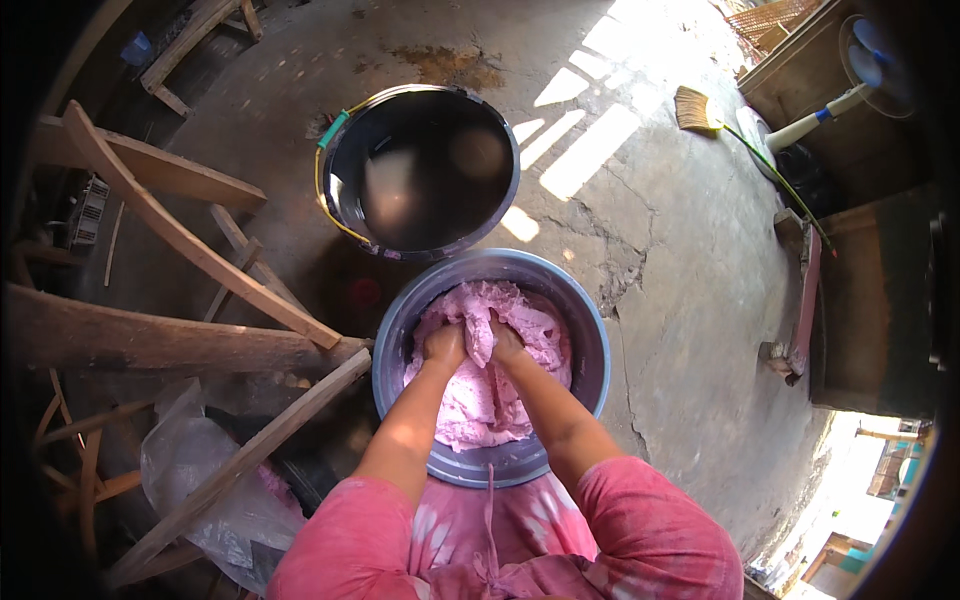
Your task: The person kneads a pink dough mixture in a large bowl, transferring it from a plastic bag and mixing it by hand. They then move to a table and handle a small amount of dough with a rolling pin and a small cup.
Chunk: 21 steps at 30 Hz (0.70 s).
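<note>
A soft, lumpy pink mass (465, 400), like wet dough or pulp, fills much of a round grey-blue basin (590, 310) in front of me. Both hands are sunk into its upper middle. My left hand (445, 346) grips it from the left, and my right hand (507, 344) from the right. Between them a thick lump sticks up, pressed by both. The fingers are mostly buried in the pink stuff, so only the backs of the hands show clearly.
Touching the basin's far side stands a black bucket (335, 185) of dark liquid. Wooden beams (190, 335) and a clear plastic bag (195, 480) crowd the left. To the right are a broom (700, 110), a fan (845, 100) and a dark cabinet (860, 310). The concrete floor (690, 330) is cracked.
</note>
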Tool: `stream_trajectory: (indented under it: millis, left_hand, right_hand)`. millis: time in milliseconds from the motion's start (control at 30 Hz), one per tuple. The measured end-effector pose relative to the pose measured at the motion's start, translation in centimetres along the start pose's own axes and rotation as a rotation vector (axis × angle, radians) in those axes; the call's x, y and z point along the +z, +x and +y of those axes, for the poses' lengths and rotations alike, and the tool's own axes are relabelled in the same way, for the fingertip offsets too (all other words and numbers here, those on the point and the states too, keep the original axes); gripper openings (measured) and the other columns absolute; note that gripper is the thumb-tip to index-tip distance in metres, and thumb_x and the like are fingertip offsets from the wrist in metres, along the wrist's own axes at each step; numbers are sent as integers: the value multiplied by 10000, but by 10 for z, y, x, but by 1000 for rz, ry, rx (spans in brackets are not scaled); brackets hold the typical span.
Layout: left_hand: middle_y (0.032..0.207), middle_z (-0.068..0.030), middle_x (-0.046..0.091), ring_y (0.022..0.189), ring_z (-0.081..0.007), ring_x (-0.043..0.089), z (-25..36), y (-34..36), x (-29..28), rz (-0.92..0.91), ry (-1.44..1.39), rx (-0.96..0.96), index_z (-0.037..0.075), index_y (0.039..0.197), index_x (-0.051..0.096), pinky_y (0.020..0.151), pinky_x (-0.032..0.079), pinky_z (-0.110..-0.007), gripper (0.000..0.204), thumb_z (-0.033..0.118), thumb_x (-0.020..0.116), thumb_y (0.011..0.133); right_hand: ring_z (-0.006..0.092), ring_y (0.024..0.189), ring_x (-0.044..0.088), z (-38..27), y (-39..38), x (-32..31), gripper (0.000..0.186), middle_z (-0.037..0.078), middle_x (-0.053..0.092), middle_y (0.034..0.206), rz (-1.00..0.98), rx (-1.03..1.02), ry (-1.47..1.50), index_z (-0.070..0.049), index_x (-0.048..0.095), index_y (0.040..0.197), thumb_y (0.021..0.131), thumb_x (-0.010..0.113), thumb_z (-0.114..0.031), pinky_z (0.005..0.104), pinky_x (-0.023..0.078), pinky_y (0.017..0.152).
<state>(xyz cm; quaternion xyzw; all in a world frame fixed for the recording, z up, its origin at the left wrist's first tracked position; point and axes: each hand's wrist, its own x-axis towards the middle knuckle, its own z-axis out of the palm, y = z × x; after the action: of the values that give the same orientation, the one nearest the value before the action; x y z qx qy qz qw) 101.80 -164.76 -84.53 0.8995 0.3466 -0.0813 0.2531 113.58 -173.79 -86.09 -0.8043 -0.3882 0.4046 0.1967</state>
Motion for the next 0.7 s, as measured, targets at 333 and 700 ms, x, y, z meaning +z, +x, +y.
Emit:
stream_trajectory:
  millis: [333, 700]
  left_hand:
    - [1408, -238, 429, 1304, -365, 416, 16, 11, -123, -159, -361, 269, -20, 1367, 433, 1099, 314, -390, 719, 426, 651, 847]
    - [1484, -228, 314, 1380, -356, 305, 48, 119, -26, -331, -191, 72, 24, 1398, 410, 1142, 246, -401, 653, 486, 400, 937]
  right_hand:
    - [395, 1261, 445, -9, -167, -75, 559, 241, 491, 1343, 538, 200, -5, 29, 476, 1323, 905, 606, -319, 410, 319, 1082]
    - [241, 1342, 358, 41, -44, -87, 738, 134, 411, 1443, 353, 267, 1166, -23, 415, 1408, 937, 427, -592, 341, 254, 1103]
